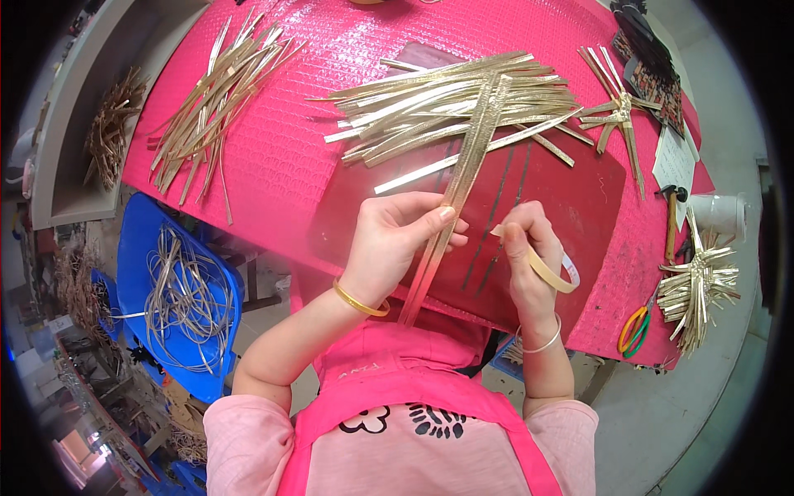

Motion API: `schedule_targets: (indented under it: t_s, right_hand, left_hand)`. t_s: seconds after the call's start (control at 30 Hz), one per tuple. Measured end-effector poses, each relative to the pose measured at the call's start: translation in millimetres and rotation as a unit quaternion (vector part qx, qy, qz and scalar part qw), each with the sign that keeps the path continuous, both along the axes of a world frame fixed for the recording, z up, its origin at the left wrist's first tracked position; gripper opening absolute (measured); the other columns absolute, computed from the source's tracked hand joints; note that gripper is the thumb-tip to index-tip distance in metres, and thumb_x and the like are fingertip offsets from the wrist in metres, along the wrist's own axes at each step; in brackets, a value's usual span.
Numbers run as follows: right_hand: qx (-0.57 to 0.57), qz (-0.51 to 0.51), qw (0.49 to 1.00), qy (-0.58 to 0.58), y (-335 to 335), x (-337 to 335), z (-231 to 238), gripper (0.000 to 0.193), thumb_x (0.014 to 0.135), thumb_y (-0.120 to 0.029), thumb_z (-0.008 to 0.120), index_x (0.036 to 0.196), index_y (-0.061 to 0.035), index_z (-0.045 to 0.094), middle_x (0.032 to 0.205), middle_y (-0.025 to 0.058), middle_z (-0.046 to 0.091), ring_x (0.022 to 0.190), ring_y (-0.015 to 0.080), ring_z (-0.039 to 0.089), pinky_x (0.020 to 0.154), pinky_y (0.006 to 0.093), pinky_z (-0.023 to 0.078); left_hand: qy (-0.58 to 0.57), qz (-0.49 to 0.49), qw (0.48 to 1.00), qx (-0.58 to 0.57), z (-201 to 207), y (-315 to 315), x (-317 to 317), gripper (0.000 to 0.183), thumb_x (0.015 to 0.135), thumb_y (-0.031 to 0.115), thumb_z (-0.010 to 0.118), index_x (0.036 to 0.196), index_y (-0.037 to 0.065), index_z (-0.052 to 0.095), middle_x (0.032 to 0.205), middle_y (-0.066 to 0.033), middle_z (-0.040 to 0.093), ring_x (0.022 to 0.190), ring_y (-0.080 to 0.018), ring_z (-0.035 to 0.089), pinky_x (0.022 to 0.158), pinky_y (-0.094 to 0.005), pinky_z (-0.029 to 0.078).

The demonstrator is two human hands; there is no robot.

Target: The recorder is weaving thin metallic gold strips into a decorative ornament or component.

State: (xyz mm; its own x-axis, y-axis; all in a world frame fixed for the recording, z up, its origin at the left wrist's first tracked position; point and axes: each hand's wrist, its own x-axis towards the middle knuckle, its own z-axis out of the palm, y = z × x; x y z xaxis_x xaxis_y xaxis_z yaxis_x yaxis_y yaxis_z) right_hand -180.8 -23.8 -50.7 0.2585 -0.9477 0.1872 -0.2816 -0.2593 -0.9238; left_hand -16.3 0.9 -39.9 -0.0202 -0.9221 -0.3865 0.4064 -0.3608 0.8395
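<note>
My left hand (397, 236) pinches a pair of long, flat gold strips (473, 153) lying side by side. Their upper ends rest over a pile of loose gold strips (397, 107), and their lower ends hang toward my lap. To the right, my right hand (533, 264) is closed around a roll of cream tape (552, 279). A short free end of the tape sticks out at its fingertips, a little apart from the strips. Beneath both hands lies a dark red board (571, 198).
The pink table (281, 157) carries another strip bundle (219, 95) at left. On the right are woven strip pieces (619, 107), a spiky gold bunch (699, 289), a hammer (671, 223) and scissors (635, 331). A blue chair (136, 248) with coiled strips stands lower left.
</note>
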Motion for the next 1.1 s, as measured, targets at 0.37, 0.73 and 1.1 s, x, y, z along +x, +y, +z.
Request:
schedule_targets:
  t_s: [0.37,0.73,1.1]
  right_hand:
    - [-0.019,0.041,0.998,0.038,-8.2,25.5,6.2,0.018,0.074,-0.019,0.060,0.064,-0.0061,0.052,0.059,0.0014,0.047,0.061,0.0157,0.043,0.066,0.0290,0.031]
    - [-0.100,-0.009,0.992,0.075,-0.8,32.6,2.9,0.021,0.075,-0.024,0.058,0.067,-0.0065,0.049,0.060,0.0015,0.045,0.065,0.0173,0.043,0.071,0.0321,0.027]
    - [0.029,-0.069,0.984,-0.160,-0.6,20.4,-16.8,0.013,0.085,-0.011,0.044,0.077,-0.0020,0.049,0.069,-0.0010,0.047,0.062,0.0050,0.040,0.056,0.0178,0.031]
  left_hand:
    - [0.024,0.011,0.997,-0.078,2.0,10.3,-4.3,0.018,0.080,0.005,0.052,0.094,-0.007,0.056,0.080,-0.0100,0.060,0.070,-0.0133,0.058,0.062,-0.0231,0.050]
    - [0.038,0.032,0.995,-0.082,0.1,12.4,-1.9,0.020,0.082,0.009,0.050,0.095,-0.006,0.055,0.077,-0.0100,0.059,0.062,-0.0123,0.056,0.053,-0.0216,0.046]
    - [0.087,0.115,0.985,-0.090,12.0,6.3,18.3,0.017,0.082,0.012,0.052,0.091,-0.001,0.056,0.065,-0.0065,0.057,0.044,-0.0059,0.046,0.040,-0.0155,0.034]
